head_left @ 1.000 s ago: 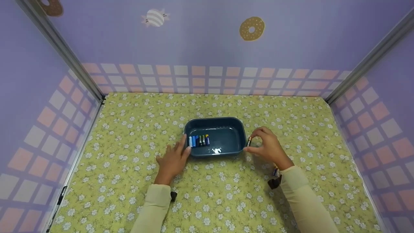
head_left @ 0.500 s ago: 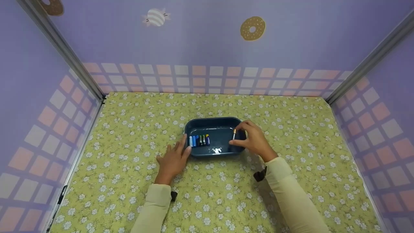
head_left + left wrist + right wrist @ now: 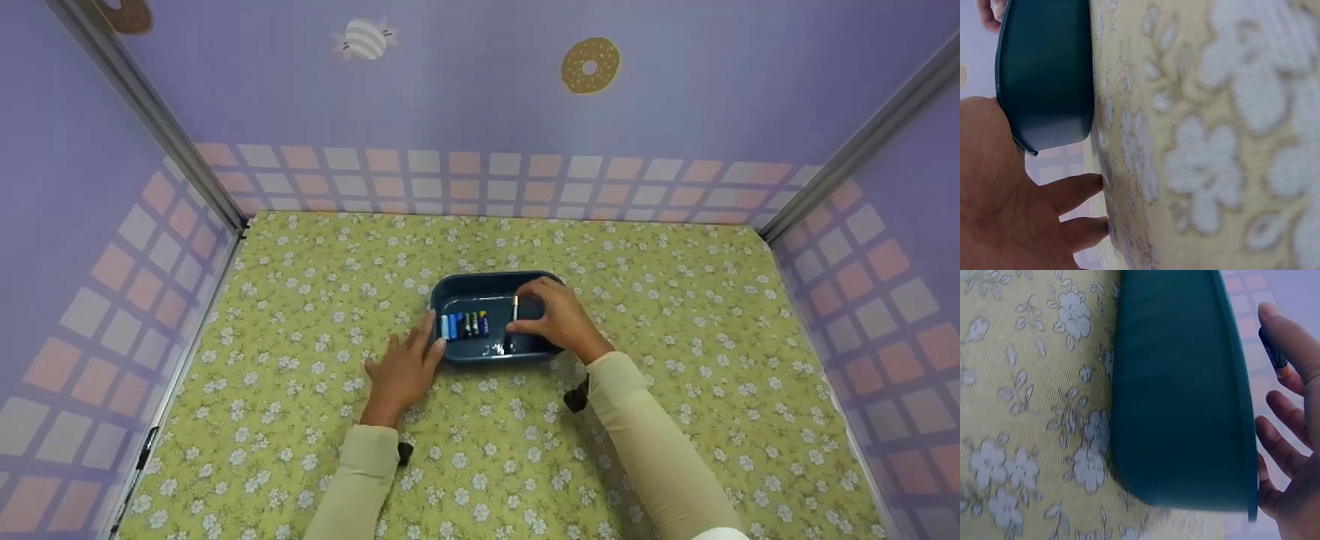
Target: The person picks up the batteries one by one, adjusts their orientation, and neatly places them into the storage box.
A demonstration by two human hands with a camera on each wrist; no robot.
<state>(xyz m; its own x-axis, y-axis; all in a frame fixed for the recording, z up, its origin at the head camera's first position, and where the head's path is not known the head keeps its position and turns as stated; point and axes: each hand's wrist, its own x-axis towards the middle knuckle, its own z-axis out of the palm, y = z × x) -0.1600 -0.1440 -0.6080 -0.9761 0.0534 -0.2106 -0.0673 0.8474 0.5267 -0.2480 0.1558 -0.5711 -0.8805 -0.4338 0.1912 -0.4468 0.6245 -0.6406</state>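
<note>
Between the thumb and a finger of my right hand (image 3: 561, 319) is a battery (image 3: 515, 308) with a copper-coloured end, held over the inside of a dark teal plastic basin (image 3: 480, 360). The right wrist view shows that battery (image 3: 1273, 354) dark with a copper tip, above the rim. Several batteries in blue, black-green and blue-yellow lie side by side in the basin's left part, such as a blue battery (image 3: 452, 327). My left hand (image 3: 401, 375) rests at the basin's left end with fingers spread; in the left wrist view two fingertips (image 3: 1092, 183) touch the cloth.
A yellow-green cloth (image 3: 300, 300) with white flowers covers the table. Purple walls with pink and white squares (image 3: 461, 161) enclose its back and sides. Small dark devices, such as the right wrist device (image 3: 576, 397), sit at both wrists.
My right hand has carried the battery leftward, from outside the basin's right rim to over its inside. The left hand and the row of batteries have stayed put.
</note>
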